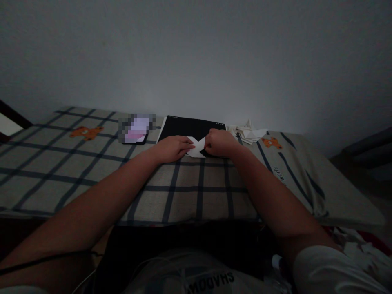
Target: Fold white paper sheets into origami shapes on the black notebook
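Observation:
A small piece of folded white paper (197,148) with angled corners lies on a black pad (191,125), near the pad's front edge. My left hand (173,148) rests at the paper's left side, its fingers stretched out and lying on it. On the right side, my right hand (221,142) is closed, with curled fingers at the paper's edge. Its fingertips are partly hidden, and it seems to pinch the paper there. Both hands cover parts of the paper and of the pad.
A phone (137,130), partly pixelated, lies left of the pad. Loose folded white paper pieces (248,132) are heaped at its right. A checked cloth (186,192) with bear prints covers the table. Behind stands a plain wall (196,61).

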Motion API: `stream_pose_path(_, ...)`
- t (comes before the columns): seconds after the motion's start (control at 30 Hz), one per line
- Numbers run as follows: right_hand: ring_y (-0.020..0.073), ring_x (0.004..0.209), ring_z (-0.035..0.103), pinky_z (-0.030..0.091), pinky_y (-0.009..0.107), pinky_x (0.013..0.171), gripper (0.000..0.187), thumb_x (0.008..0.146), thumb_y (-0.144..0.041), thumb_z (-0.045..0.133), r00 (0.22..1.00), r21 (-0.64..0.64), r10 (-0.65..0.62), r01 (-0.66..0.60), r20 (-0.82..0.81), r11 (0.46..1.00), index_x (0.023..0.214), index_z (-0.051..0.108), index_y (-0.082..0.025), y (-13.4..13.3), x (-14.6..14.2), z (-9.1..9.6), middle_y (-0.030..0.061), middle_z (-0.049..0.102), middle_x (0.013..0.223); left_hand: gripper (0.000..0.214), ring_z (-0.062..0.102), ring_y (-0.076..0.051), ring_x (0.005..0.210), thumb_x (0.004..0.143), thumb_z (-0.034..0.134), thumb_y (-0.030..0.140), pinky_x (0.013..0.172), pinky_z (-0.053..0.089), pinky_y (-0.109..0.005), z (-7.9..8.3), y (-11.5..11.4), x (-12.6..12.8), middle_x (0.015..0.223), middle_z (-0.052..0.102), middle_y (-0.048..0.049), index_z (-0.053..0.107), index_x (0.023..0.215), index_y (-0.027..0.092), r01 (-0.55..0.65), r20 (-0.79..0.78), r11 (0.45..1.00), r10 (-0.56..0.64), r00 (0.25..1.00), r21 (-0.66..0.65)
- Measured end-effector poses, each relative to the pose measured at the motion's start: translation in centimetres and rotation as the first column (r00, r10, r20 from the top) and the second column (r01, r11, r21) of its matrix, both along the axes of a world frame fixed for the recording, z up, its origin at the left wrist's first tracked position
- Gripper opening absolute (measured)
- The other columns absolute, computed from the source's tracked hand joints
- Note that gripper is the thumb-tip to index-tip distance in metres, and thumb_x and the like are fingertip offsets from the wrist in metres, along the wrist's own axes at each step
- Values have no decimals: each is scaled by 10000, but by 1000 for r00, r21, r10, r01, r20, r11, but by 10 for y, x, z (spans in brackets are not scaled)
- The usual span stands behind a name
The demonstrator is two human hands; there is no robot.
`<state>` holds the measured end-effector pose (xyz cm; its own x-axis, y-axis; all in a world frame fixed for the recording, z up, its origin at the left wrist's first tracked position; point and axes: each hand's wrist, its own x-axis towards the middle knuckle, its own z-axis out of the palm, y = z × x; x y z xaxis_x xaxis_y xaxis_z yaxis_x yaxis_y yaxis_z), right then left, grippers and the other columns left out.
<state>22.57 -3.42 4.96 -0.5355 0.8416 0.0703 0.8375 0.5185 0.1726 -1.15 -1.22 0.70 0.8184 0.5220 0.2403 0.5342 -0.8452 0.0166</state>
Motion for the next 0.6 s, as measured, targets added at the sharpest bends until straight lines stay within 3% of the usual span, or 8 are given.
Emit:
stream_pose_path(0.37,263,870,664,411,344,683,304,890,-228,533,1000,7,-16,16,8,1000,969,806,-118,-2,0,1,194,733,1044,402,659,-229,1225,1043,421,269,1057,517,-367,0,0,0,1338,697,-102,695,1319,168,1,-16,1000,-1,1000,2)
stream_pose_path(0.6,251,1028,650,420,318,729,283,927,-243,542,995,-29,47,-49,-87,998,1030,791,-155,4,4,-6,138,755,1085,395,659,-223,1222,1047,426,271,1046,521,-355,-1,0,0,1341,695,-106,699,1316,174,-6,-11,1000,6,1000,-3)
